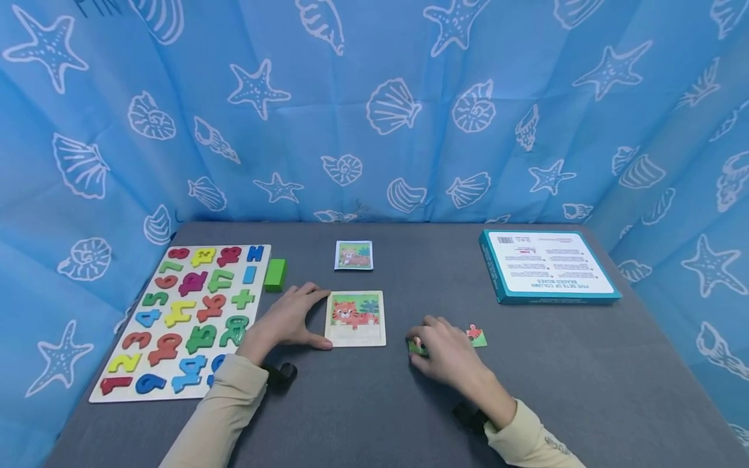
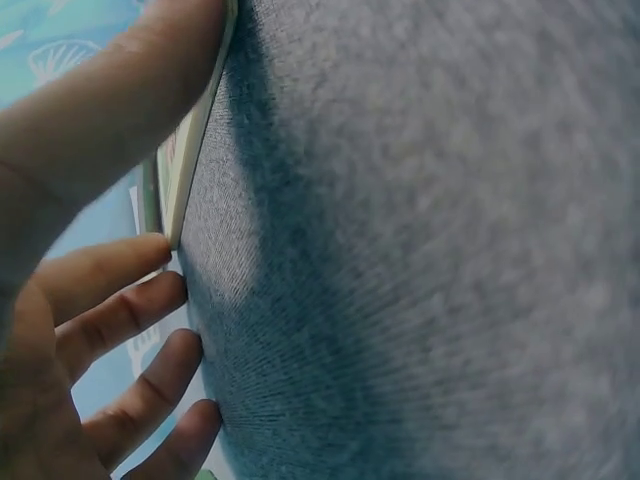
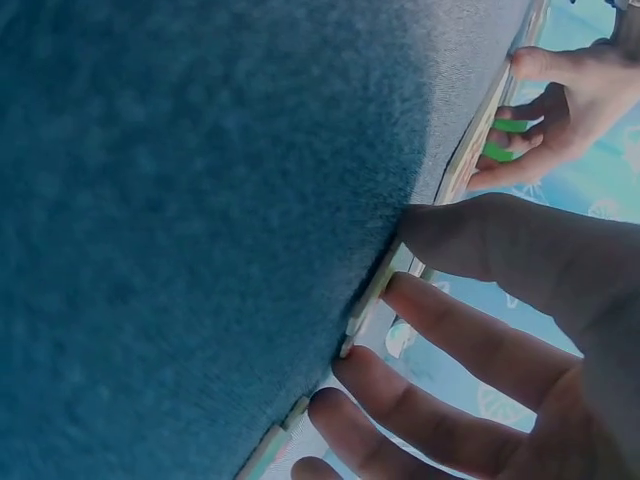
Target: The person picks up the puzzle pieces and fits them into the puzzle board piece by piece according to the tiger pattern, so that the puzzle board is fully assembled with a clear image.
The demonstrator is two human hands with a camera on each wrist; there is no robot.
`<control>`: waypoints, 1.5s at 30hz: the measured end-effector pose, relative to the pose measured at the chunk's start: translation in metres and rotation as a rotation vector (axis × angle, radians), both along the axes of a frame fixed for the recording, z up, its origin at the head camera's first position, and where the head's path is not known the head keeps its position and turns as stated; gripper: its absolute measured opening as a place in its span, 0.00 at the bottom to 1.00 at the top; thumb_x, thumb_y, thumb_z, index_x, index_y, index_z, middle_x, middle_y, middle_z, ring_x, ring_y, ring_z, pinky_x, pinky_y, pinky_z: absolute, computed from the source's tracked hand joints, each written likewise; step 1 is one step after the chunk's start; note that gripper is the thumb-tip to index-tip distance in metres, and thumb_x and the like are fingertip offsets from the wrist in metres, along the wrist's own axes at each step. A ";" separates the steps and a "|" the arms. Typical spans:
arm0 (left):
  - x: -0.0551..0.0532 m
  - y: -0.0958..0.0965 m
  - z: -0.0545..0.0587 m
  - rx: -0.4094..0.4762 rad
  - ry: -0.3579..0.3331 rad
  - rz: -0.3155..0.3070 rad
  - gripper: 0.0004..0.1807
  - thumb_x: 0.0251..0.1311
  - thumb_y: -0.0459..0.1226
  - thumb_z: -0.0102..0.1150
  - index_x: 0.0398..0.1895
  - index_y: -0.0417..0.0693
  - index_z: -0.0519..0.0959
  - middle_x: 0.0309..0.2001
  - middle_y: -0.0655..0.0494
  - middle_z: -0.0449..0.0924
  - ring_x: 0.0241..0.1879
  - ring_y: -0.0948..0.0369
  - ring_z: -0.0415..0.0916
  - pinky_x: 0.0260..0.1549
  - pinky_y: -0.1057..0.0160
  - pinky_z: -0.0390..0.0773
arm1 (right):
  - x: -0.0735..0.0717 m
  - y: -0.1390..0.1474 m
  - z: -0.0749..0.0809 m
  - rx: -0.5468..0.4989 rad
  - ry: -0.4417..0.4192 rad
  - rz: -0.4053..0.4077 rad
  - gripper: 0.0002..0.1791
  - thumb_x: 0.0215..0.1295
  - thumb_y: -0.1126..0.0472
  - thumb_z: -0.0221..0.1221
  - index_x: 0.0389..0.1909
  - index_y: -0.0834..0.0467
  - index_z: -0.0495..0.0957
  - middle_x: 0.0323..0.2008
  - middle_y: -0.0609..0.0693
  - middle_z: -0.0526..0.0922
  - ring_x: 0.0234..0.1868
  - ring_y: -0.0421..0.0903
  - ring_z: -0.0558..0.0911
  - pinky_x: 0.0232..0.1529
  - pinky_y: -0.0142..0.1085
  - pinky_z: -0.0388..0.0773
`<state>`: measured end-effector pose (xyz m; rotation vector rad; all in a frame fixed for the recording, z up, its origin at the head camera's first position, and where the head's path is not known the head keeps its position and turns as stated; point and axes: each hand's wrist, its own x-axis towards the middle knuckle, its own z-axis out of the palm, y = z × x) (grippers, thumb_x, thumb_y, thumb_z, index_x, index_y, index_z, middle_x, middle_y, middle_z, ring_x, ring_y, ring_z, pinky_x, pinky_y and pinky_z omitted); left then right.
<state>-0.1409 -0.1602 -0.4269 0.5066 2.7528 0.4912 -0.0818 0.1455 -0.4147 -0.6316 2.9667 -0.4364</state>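
Note:
A square wooden puzzle board (image 1: 370,335) lies mid-table, its upper part filled with an orange tiger picture. My left hand (image 1: 291,316) touches the board's left side, thumb at the near corner and index finger at the far one, fingers spread. To the right, my right hand (image 1: 445,351) pinches a green puzzle piece (image 1: 417,348) at its edges, flat on the table; fingers hide part of it. Another puzzle piece (image 1: 477,337), green with orange, lies just beyond that hand. The right wrist view shows the thumb (image 3: 450,238) and fingertips on opposite edges of the held piece.
Behind the board lies a small tiger picture card (image 1: 354,255). On the left are a number puzzle board (image 1: 175,318) and a green block (image 1: 275,275). A teal-edged box (image 1: 547,266) sits at the back right. A blue shell-patterned curtain (image 1: 374,130) surrounds the table.

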 end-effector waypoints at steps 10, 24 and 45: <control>-0.001 -0.001 -0.001 -0.006 -0.005 -0.001 0.60 0.40 0.61 0.81 0.77 0.51 0.65 0.71 0.47 0.68 0.65 0.47 0.67 0.62 0.40 0.73 | -0.003 -0.004 0.001 -0.031 -0.014 0.004 0.12 0.58 0.61 0.72 0.42 0.57 0.88 0.35 0.52 0.83 0.33 0.44 0.75 0.30 0.38 0.72; 0.000 0.001 0.000 0.007 0.005 0.008 0.59 0.39 0.61 0.81 0.77 0.51 0.66 0.70 0.48 0.69 0.63 0.48 0.67 0.61 0.41 0.73 | -0.013 -0.035 0.013 -0.062 -0.018 0.115 0.11 0.59 0.60 0.70 0.43 0.56 0.88 0.32 0.50 0.80 0.30 0.42 0.70 0.24 0.32 0.63; -0.001 0.000 -0.001 0.008 0.008 0.003 0.59 0.40 0.61 0.81 0.76 0.51 0.66 0.70 0.48 0.69 0.64 0.47 0.67 0.62 0.40 0.72 | -0.031 -0.103 0.011 -0.013 -0.054 0.227 0.11 0.63 0.54 0.69 0.45 0.51 0.89 0.40 0.47 0.85 0.39 0.44 0.81 0.31 0.36 0.76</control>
